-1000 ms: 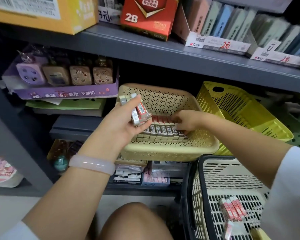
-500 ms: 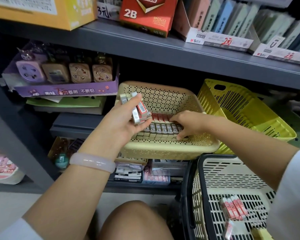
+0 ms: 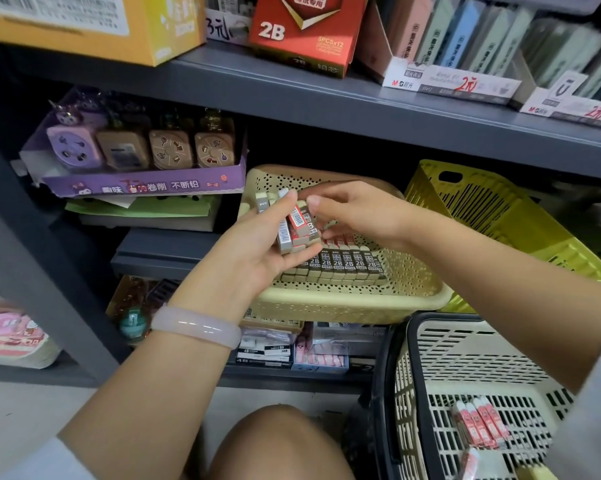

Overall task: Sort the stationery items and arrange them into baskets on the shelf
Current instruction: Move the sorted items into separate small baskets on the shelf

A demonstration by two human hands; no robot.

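L hand [image 3: 257, 251] grips a stack of 2B erasers [image 3: 297, 230] above the beige basket [image 3: 354, 303], prob. as a supply to feed from. R hand [image 3: 358, 213], fingers [image 3: 318, 204] pinching the top eraser, looks set to add it to the row of erasers [image 3: 344, 263] laid flat w/ labels up. Basket sits on a grey shop shelf [image 3: 327, 102]; yellow basket [image 3: 500, 216] just beside it.

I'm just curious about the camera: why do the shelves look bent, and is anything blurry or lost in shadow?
Head view: wide-angle lens bows the grey shelf edge; pink packs at far left smear into blur; back of the lower shelf sinks into shadow behind the beige basket; the 2B erasers and both hands stay sharp; the bangle shows a small glint.
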